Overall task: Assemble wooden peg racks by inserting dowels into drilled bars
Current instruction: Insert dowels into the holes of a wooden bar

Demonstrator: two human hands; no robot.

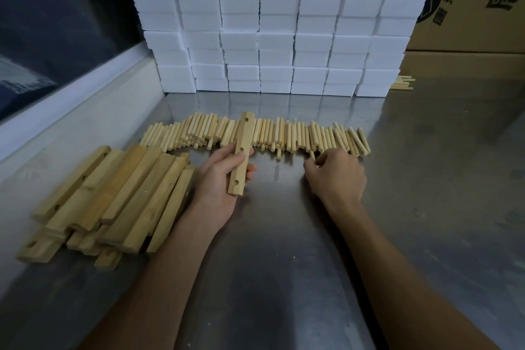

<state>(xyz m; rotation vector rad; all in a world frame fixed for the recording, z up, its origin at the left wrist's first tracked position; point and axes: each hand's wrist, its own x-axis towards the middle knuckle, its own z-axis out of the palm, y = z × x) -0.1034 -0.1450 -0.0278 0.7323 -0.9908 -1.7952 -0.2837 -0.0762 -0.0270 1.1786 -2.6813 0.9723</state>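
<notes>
My left hand grips a drilled wooden bar with three holes facing up, held lengthwise above the metal table. A long row of loose dowels lies across the table just beyond both hands. My right hand has its fingers curled at the near edge of that row and pinches a dowel with its fingertips; most of that dowel is hidden. A pile of drilled bars lies to the left of my left hand.
The steel table carries a tall wall of white foam blocks at the back. Cardboard boxes stand at the back right, with a few dowels beside them. A white ledge runs along the left.
</notes>
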